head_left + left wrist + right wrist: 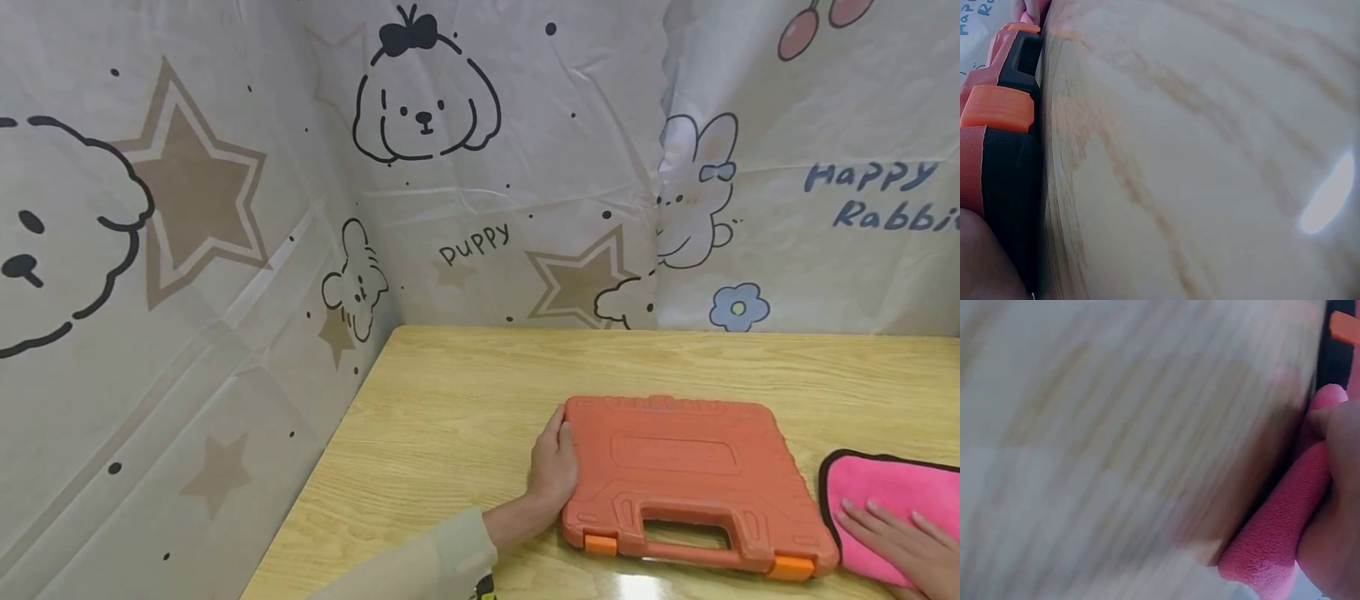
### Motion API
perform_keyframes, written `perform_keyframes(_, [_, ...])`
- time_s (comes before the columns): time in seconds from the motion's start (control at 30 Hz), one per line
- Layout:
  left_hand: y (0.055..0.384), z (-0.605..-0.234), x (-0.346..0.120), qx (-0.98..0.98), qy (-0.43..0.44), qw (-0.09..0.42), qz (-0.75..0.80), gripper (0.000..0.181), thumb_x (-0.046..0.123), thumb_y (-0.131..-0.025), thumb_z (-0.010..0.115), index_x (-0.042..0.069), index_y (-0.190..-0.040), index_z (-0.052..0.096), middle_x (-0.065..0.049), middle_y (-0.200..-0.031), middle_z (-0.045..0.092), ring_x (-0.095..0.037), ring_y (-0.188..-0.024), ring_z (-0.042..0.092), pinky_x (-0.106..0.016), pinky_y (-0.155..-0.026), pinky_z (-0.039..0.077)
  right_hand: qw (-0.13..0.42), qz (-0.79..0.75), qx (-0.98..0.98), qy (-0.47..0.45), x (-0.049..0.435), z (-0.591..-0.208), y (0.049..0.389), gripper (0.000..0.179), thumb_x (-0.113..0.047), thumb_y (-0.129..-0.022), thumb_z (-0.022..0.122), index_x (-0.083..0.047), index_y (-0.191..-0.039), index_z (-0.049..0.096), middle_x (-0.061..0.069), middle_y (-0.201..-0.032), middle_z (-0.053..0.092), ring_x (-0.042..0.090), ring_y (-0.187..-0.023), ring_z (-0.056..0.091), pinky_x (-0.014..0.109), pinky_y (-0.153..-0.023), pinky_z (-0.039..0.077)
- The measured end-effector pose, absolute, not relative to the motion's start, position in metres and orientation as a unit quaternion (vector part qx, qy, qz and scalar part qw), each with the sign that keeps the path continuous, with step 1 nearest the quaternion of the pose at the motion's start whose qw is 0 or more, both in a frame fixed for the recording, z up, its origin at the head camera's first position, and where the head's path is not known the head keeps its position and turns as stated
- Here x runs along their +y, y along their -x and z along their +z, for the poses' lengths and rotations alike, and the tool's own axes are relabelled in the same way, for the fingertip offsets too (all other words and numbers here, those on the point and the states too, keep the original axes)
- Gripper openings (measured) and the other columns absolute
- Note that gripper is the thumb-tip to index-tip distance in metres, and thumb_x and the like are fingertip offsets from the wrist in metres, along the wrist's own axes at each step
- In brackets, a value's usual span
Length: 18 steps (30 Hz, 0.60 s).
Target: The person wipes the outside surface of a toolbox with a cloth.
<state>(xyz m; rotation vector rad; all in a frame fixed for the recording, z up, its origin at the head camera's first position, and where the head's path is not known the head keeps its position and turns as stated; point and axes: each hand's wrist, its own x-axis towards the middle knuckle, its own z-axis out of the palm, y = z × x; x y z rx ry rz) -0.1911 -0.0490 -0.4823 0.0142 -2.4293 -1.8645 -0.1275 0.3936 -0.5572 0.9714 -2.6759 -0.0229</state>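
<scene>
An orange-red plastic tool case [675,425] with a black lower half [1013,187] lies closed on the table, its handle toward me. My left hand [552,462] rests against the case's left side, fingers reaching along the wall toward the far corner. In the left wrist view, part of the hand [985,262] overlaps the red lid's edge. To the right of the case is a pink cloth [873,492] with a dark border. My right hand [911,542] lies on it, fingers extended and spread. In the right wrist view, the cloth [1279,531] bulges around the thumb.
Two orange latches, a left one [600,544] and a right one [792,568], flank the case's handle. The wood-grain table [420,417] meets printed fabric [480,183] at its back and left edges.
</scene>
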Motion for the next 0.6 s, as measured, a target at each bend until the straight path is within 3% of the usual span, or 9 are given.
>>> perform_keyframes(0.2, [0.1926, -0.4844, -0.0496, -0.791, -0.004, 0.038, -0.61, 0.049, 0.021, -0.111, 0.033, -0.002, -0.154, 0.032, -0.014, -0.156, 0.037, -0.03, -0.143, 0.031, -0.047, -0.116, 0.027, 0.147, -0.023, -0.936, -0.319, 0.3927, -0.5607, 0.1228, 0.116, -0.059, -0.08, 0.074, -0.045, -0.155, -0.014, -0.03, -0.155, -0.023, -0.006, -0.139, -0.025, 0.025, -0.107, -0.027])
perform_keyframes(0.43, [0.1932, -0.4858, -0.049, -0.79, -0.006, 0.034, -0.612, 0.049, 0.02, -0.111, 0.033, -0.001, -0.154, 0.031, -0.013, -0.156, 0.036, -0.029, -0.144, 0.03, -0.047, -0.116, 0.026, 0.155, -0.017, -0.941, -0.301, 0.3917, -0.5615, 0.1206, 0.118, -0.072, -0.074, 0.07, -0.047, -0.155, -0.013, -0.031, -0.156, -0.02, -0.006, -0.14, -0.021, 0.029, -0.111, -0.024])
perform_keyframes(0.6, [0.1922, -0.4853, -0.0479, -0.784, -0.014, 0.03, -0.62, 0.049, 0.02, -0.111, 0.034, 0.0, -0.155, 0.032, -0.014, -0.156, 0.036, -0.029, -0.144, 0.03, -0.047, -0.116, 0.026, 0.166, -0.011, -0.938, -0.304, 0.3934, -0.5629, 0.1207, 0.116, -0.067, -0.075, 0.073, -0.048, -0.156, -0.008, -0.032, -0.157, -0.017, -0.006, -0.141, -0.019, 0.027, -0.112, -0.022])
